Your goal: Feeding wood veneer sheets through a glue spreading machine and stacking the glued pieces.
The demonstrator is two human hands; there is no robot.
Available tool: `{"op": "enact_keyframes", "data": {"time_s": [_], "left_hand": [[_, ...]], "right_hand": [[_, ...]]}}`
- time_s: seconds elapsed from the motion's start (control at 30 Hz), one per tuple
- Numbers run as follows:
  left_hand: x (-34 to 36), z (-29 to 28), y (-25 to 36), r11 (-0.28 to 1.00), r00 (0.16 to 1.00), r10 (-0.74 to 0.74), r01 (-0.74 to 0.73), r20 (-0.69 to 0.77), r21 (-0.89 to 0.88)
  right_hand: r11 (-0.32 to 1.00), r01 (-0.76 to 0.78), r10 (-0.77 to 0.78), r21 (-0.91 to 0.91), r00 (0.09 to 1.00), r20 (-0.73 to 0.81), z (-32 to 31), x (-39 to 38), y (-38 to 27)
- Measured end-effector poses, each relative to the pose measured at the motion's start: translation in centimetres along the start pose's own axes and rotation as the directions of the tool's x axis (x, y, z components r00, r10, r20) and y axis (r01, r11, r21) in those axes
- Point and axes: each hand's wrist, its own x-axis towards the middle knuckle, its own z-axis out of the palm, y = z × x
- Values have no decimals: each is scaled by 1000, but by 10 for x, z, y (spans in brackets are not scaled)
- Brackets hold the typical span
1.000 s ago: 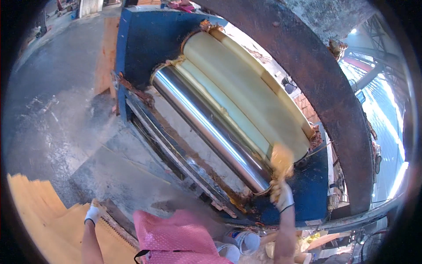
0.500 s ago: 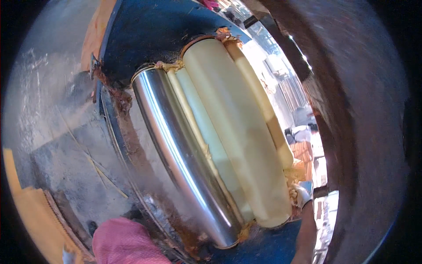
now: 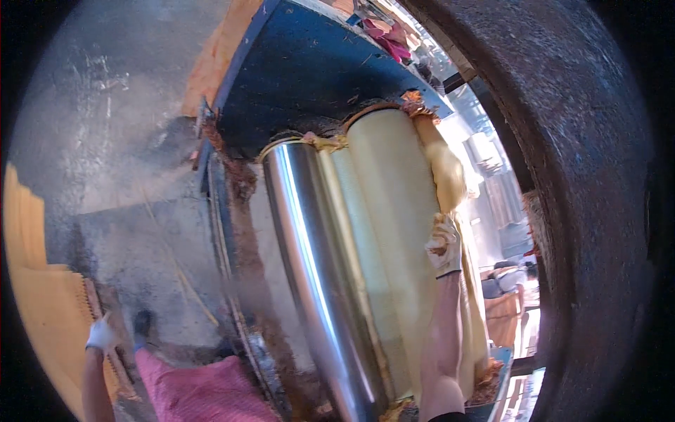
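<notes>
Wearing a stained white glove, my right hand (image 3: 444, 244) is at the far-right side of the cream roller (image 3: 394, 204). Its fingers curl on the soft yellow sheet (image 3: 451, 176) behind that roller; the sheet is blurred above the hand. Left of the cream roller lies a shiny metal roller (image 3: 299, 232), with a pale strip of material between the two. My left hand (image 3: 102, 333), in a white glove, is low at the left beside a stack of yellow ridged sheets (image 3: 53, 302). Its fingers are too small and blurred to read.
A blue metal side plate (image 3: 309, 77) closes off the rollers' far end, with fibrous scraps (image 3: 420, 104) along it. Pink cloth (image 3: 200, 387) is at the bottom. A dark, thick curved rim (image 3: 569, 176) fills the right. Another person (image 3: 508, 280) is beyond the machine.
The view has shifted, so the rollers sit lower and further right. My right hand has moved up along the cream roller to the yellow sheet. My left hand has come into view beside the stack.
</notes>
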Motion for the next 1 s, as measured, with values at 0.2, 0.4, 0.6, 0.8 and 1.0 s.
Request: {"op": "enact_keyframes", "data": {"time_s": [0.2,0.4,0.6,0.8,1.0], "left_hand": [[86,-61,12,937,980,159,-189,-123,-293],[129,-46,-68,796,873,224,-420,433,435],[66,-123,-131,989,930,-114,72,348,130],[38,-143,-193,859,866,-407,253,292,446],[62,-97,-72,993,892,11,-64,451,102]], "right_hand": [[745,-272,168,-609,960,-223,89,-101,100],[-563,-144,15,-813,983,-185,83,-151,56],[-709,-589,-480,-388,806,-348,-108,-248,328],[-454,-602,-387,-657,797,-464,-47,-243,460],[-316,-712,-264,-627,701,-663,-22,-361,420]]}}
